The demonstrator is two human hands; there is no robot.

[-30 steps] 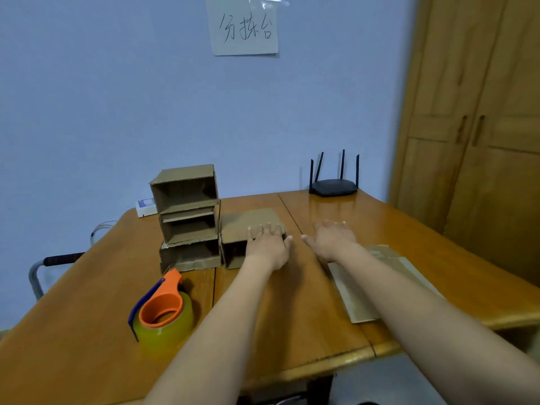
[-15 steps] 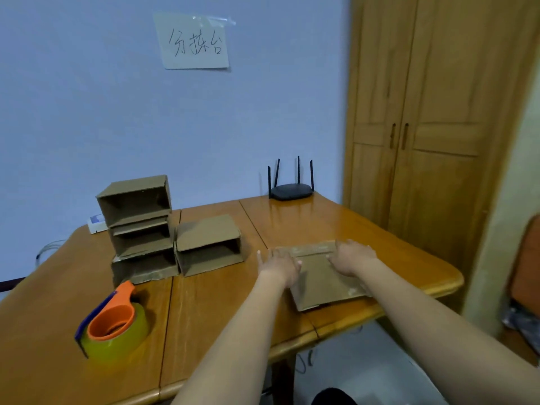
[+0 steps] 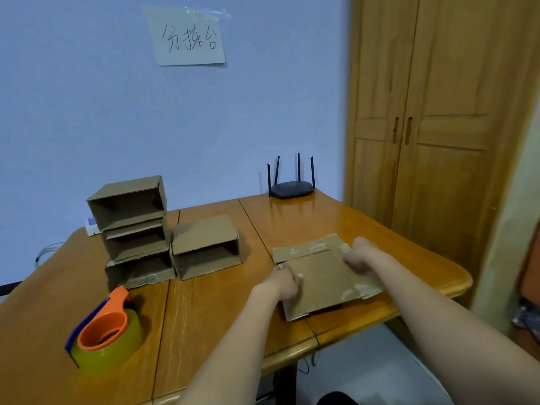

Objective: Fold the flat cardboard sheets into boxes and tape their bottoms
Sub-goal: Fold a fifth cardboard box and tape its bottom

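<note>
black router (image 3: 290, 189), wall note (image 3: 187, 36), wooden wardrobe (image 3: 438, 112)

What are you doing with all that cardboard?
A person is making boxes. Both hands are on a flat cardboard sheet near the table's right edge: the left hand grips its left side and the right hand grips its right side. It is not yet folded. Four finished boxes sit further left, three in a stack and one beside it. The tape dispenser rests untouched at the front left.
</note>
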